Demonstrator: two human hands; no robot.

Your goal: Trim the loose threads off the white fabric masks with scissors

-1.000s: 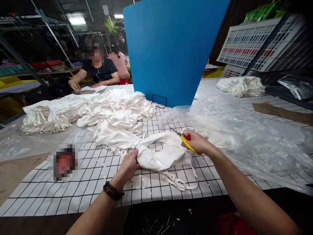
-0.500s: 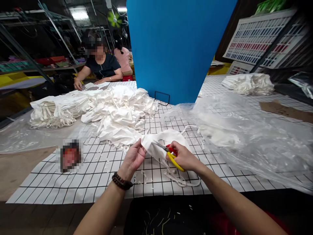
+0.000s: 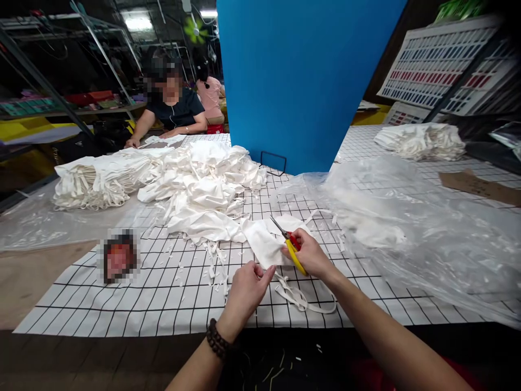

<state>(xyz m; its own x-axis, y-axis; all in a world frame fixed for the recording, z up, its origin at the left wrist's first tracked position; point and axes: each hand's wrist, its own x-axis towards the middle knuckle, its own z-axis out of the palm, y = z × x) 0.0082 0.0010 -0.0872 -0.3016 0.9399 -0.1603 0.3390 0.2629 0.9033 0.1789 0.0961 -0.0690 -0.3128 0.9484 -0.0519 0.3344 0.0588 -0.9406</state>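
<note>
My right hand point(image 3: 311, 255) grips small snips point(image 3: 287, 243) with yellow and red handles, blades pointing up and left. My left hand point(image 3: 247, 288) pinches the near corner of a white cloth bag point(image 3: 264, 244) lying on the grid-patterned table cover point(image 3: 163, 293). The bag's white straps point(image 3: 303, 301) trail toward me below my right hand. Small white fabric scraps point(image 3: 214, 260) lie scattered beside the bag.
A heap of white bags point(image 3: 203, 184) and a neat stack point(image 3: 93, 182) lie at left. Clear plastic sheeting point(image 3: 407, 228) covers the right side. A blue board point(image 3: 301, 81) stands behind. Another stack point(image 3: 421, 141) is far right. A person point(image 3: 173, 111) sits across.
My left hand slid down and toward me along the bag to its near corner. My right hand with the snips shifted slightly right; the bag now lies flatter on the table.
</note>
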